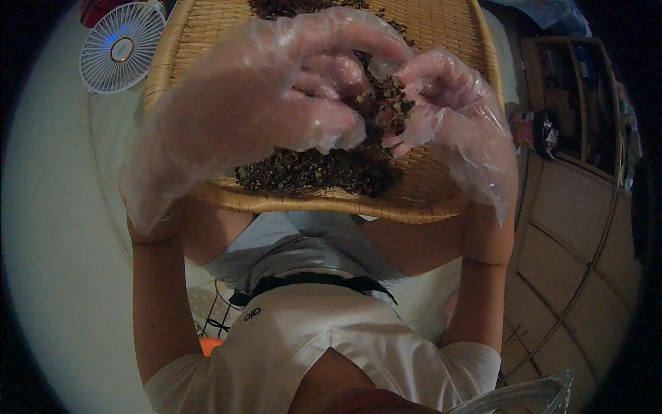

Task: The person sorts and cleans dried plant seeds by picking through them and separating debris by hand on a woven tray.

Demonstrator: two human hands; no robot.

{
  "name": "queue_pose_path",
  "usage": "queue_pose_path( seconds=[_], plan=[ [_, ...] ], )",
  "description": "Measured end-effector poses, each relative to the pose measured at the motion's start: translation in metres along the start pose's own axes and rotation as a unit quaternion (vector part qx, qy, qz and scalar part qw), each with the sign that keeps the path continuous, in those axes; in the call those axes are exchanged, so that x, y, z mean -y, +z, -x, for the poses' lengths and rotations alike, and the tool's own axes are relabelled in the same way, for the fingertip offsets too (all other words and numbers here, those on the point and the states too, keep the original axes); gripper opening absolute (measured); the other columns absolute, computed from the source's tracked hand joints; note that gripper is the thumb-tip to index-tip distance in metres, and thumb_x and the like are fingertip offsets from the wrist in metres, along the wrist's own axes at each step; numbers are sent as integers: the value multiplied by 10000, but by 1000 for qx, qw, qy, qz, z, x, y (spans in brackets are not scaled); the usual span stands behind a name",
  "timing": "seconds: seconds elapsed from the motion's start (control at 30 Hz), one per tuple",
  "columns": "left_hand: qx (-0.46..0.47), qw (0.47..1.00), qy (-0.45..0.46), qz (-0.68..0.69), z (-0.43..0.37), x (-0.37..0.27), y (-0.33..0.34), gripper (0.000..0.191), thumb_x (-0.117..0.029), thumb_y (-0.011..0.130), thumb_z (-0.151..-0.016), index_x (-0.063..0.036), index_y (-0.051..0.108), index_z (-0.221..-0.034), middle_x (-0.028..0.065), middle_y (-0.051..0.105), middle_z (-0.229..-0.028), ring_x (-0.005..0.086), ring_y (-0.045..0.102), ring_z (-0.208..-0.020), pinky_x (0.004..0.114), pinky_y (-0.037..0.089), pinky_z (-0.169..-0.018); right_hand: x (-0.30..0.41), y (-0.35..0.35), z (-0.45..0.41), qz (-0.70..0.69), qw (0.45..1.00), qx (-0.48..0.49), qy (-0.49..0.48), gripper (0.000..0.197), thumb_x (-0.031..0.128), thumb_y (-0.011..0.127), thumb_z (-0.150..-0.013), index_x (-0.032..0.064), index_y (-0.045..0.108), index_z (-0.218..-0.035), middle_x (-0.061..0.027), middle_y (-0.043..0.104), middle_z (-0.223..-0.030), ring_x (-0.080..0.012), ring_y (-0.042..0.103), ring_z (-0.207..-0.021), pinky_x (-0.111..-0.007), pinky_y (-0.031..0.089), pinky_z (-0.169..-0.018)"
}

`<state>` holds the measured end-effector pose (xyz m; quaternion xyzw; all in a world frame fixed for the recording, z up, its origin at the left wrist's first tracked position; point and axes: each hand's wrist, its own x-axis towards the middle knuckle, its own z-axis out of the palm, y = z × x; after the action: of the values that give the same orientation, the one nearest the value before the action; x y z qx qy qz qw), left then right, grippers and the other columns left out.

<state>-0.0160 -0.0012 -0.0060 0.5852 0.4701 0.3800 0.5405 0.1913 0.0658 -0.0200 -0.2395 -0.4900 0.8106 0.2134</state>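
Both hands wear thin clear plastic gloves and meet over a woven bamboo tray (207, 46). Dark reddish-brown dried plant matter, with small stems and greenish bits, forms a clump (395, 106) between them. My right hand (455, 108) pinches this clump from the right with bent fingers. My left hand (258, 98) curls around its left side, the forefinger arching over the top; its fingers hide part of the clump. Just below the hands, a heap of the same crumbled matter (320, 171) lies along the tray's near edge. More of it (305, 6) is spread at the far end.
The tray sits over the person's lap. A white round fan (122, 49) stands at the far left on the pale floor (57, 181). To the right are a wooden cabinet (579, 98), a shiny packet (535, 133) and a cable (587, 282) across brown tiles. An orange thing (210, 346) shows at lower left.
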Motion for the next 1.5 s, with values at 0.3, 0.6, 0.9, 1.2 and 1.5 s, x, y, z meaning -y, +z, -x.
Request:
queue_pose_path(
  seconds=[0.3,0.6,0.9,1.2,1.5],
  plan=[
    [144,938,-289,130,-19,-45,-30,561,-219,642,-838,8,394,-1288,165,556,-1061,237,607,-877,334,524,-774,-8,-16,-5,-72,996,36,-26,311,23,606,-767,-46,535,-1062,-118,578,-909,-260,653,-746,-325,556,-639],
    [128,922,-286,226,-17,-44,-23,516,-227,612,-854,-14,408,-1276,165,554,-1067,230,608,-883,339,518,-779,-7,-15,-3,-70,997,31,-12,319,17,598,-762,-52,531,-1066,-117,581,-921,-263,654,-737,-329,559,-646],
    [53,954,-246,166,-13,-53,-10,461,-186,620,-808,4,481,-1204,158,597,-976,221,604,-876,305,496,-794,-8,10,5,-23,999,18,-44,484,121,691,-709,10,493,-1137,-97,573,-1045,-151,602,-767,-242,505,-601],
    [6,979,-202,-16,-9,-57,2,467,-202,632,-800,57,483,-1159,179,587,-1044,234,598,-932,329,494,-827,-14,25,4,51,998,-21,-20,447,153,699,-765,28,495,-1142,-40,579,-978,-78,556,-789,-205,460,-620],
    [85,930,-290,209,-18,-53,-15,504,-125,636,-818,33,407,-1238,183,596,-1039,242,600,-941,319,492,-840,-13,19,4,58,998,-23,-10,336,99,658,-767,36,509,-1061,-35,592,-876,-66,537,-590,-171,392,-461]
  ],
)
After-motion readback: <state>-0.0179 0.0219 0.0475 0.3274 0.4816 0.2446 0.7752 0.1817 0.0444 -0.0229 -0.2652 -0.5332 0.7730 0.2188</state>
